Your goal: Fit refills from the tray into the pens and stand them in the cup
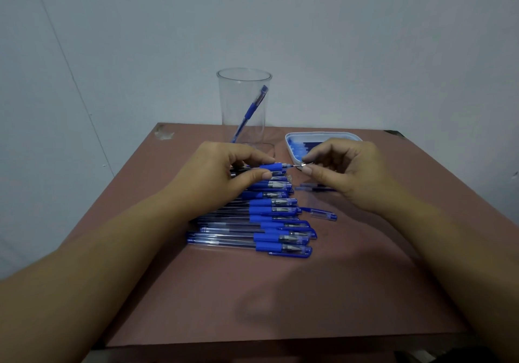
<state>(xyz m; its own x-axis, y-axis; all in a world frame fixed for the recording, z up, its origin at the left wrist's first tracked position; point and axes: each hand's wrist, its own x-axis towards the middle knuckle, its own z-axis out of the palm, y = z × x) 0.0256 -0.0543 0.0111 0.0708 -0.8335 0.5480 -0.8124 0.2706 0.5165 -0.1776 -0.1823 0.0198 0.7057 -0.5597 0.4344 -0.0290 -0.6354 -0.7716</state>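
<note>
**Desk:** What was in hand at the centre of the frame?

**Photographer:** The left hand (pixel 224 171) gripped one pen (pixel 271 167) by its blue sleeve, fingers curled round it, level above the row of pens (pixel 269 222) on the table (pixel 252 306). The right hand (pixel 351 171) pinched a small metal tip (pixel 303 164) between thumb and forefinger, just off the pen's nose. A thin rod showed between the two.

**Desk:** Going on or coming off?

**Photographer:** One frame could not say. I read it as the refill step on this pen, with the nose piece parted from the barrel.

**Desk:** And the rest?

**Photographer:** The cup (pixel 243 104) stood above centre, behind the hands, with a single finished pen (pixel 251 111) leaning inside it. The tray (pixel 323 134), at upper right of the hands, held blue refills (pixel 303 146). A loose cap (pixel 323 214) lay just right of the row.

**Desk:** What did the next move call for?

**Photographer:** If the refill was seated, the tip had to meet the nose dead straight and be turned home while the left hand kept the barrel steady. Then came the cap, and the pen into the cup. By the look of the row, most of the job lay ahead.
</note>
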